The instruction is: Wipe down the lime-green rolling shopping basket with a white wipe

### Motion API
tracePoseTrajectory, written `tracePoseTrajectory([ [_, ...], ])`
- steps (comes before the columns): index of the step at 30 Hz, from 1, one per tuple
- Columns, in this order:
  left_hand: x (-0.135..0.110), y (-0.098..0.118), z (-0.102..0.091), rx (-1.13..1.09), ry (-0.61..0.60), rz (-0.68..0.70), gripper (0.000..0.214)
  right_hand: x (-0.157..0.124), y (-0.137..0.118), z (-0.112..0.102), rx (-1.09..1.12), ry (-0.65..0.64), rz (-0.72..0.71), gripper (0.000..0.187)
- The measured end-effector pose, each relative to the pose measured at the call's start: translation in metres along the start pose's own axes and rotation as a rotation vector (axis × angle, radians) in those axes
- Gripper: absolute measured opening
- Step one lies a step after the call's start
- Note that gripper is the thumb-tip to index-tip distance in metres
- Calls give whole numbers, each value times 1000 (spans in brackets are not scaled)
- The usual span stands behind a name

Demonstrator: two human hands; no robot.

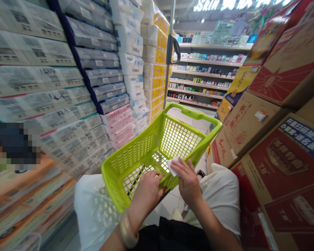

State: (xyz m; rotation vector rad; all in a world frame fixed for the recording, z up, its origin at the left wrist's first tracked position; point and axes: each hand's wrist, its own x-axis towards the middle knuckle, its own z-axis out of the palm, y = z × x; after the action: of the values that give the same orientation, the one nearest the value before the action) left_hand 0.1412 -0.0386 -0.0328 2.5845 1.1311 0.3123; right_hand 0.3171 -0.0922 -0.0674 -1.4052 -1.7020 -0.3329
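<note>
A lime-green plastic shopping basket (136, 150) with lattice walls stands tilted between my knees. Nothing lies inside it that I can make out. With its fingers curled over the near rim, my left hand (149, 186) grips the basket. My right hand (186, 177) presses a folded white tissue (173, 166) against the inner side of the near rim, fingers laid over it. The fingertips of the left hand are partly hidden behind the rim.
Stacks of packaged tissue (157, 69) and wrapped packs (99, 73) wall off the left. Cardboard cartons (285, 146) are piled close on the right. A metal pole with a dark handle (170, 48) rises behind the basket. Stocked shelves (201, 75) stand farther back.
</note>
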Motion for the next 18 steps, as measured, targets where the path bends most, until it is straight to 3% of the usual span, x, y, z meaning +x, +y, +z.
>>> tracePoseTrajectory([
  [4, 4, -7, -1, 9, 3, 28, 26, -2, -5, 1, 63, -84, -85, 48],
  [10, 8, -15, -7, -8, -38, 55, 34, 6, 17, -5, -43, 77, 60, 54],
  [15, 9, -21, -6, 12, -24, 84, 34, 8, -2, 1, -38, -76, -10, 52],
  [18, 7, -22, -8, 14, -49, 88, 35, 9, -1, 0, -22, -31, -45, 46],
])
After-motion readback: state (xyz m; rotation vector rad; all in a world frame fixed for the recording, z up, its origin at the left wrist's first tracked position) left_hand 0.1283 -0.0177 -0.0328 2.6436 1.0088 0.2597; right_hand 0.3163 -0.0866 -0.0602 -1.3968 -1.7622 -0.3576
